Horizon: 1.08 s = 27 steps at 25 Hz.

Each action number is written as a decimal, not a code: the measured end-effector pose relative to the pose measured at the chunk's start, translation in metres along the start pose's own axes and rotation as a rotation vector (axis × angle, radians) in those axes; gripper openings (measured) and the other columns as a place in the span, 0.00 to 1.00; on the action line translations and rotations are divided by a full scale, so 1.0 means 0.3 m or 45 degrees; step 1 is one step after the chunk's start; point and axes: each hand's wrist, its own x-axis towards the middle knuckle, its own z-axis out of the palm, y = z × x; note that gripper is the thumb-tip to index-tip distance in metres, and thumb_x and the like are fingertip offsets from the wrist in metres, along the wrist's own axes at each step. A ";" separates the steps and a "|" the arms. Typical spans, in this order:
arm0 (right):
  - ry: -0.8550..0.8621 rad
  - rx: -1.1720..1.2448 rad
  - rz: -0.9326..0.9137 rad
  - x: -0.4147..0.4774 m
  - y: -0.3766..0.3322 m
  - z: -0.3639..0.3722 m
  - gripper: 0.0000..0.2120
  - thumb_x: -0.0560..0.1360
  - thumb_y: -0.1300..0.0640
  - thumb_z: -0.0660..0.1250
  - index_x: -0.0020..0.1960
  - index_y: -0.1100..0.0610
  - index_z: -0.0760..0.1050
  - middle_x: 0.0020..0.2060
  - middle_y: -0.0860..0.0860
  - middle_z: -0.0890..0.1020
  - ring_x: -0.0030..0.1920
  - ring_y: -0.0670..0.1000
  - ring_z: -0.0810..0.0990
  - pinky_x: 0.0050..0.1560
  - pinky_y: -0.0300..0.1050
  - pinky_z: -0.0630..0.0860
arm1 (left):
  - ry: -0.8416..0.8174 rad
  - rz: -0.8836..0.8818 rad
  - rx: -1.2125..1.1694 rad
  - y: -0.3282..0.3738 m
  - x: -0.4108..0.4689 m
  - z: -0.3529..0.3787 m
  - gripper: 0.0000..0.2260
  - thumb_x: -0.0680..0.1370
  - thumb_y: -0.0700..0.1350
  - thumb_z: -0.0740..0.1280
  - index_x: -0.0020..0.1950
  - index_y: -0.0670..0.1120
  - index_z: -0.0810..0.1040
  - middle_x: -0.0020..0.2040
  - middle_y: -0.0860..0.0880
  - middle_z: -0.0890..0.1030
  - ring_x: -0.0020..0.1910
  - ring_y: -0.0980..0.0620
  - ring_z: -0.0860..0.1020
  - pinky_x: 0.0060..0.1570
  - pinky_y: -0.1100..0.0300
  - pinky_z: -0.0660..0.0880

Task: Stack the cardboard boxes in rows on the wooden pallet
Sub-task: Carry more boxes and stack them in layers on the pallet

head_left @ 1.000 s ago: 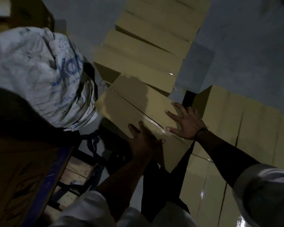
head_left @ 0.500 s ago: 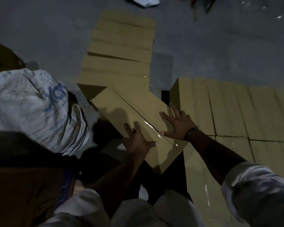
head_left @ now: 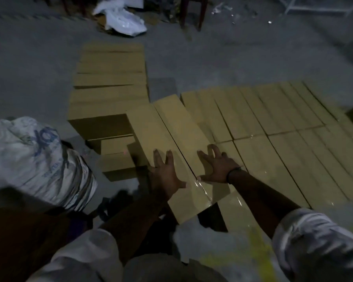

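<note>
A full layer is down: cardboard boxes [head_left: 283, 143] packed in rows on the right, the pallet presumably hidden beneath. More wait in the pile [head_left: 110, 78] beyond. This box [head_left: 167, 127] lies skewed at the rows' left edge, not yet squared in. The left hand [head_left: 165, 174] and right hand [head_left: 218, 165] lie flat on top, fingers spread, pressing.

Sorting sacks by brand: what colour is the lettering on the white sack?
Blue; the sack shows best in the head view.

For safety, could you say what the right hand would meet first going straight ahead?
The right hand lies flat on the box; ahead is only that box's top, then probably the floor beyond.
</note>
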 end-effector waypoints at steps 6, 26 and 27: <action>0.067 0.111 0.191 -0.395 0.181 0.122 0.53 0.64 0.22 0.66 0.80 0.37 0.43 0.79 0.49 0.42 0.72 0.65 0.62 0.67 0.61 0.72 | -0.037 0.250 -0.008 0.209 -0.265 0.056 0.64 0.61 0.68 0.78 0.82 0.54 0.39 0.80 0.39 0.32 0.75 0.27 0.57 0.71 0.37 0.63; -0.141 0.409 0.558 -0.360 0.843 0.143 0.48 0.66 0.31 0.72 0.77 0.37 0.49 0.78 0.53 0.48 0.71 0.67 0.62 0.68 0.63 0.67 | -0.350 0.454 -0.179 0.845 -0.038 0.288 0.57 0.67 0.57 0.81 0.83 0.52 0.44 0.80 0.43 0.31 0.78 0.32 0.53 0.70 0.43 0.69; -0.180 0.444 0.571 -0.341 0.830 0.162 0.46 0.67 0.33 0.73 0.77 0.38 0.52 0.78 0.54 0.49 0.72 0.67 0.61 0.69 0.63 0.67 | -0.392 0.468 -0.181 0.845 -0.017 0.298 0.56 0.68 0.54 0.81 0.83 0.52 0.44 0.79 0.43 0.30 0.79 0.34 0.53 0.70 0.46 0.70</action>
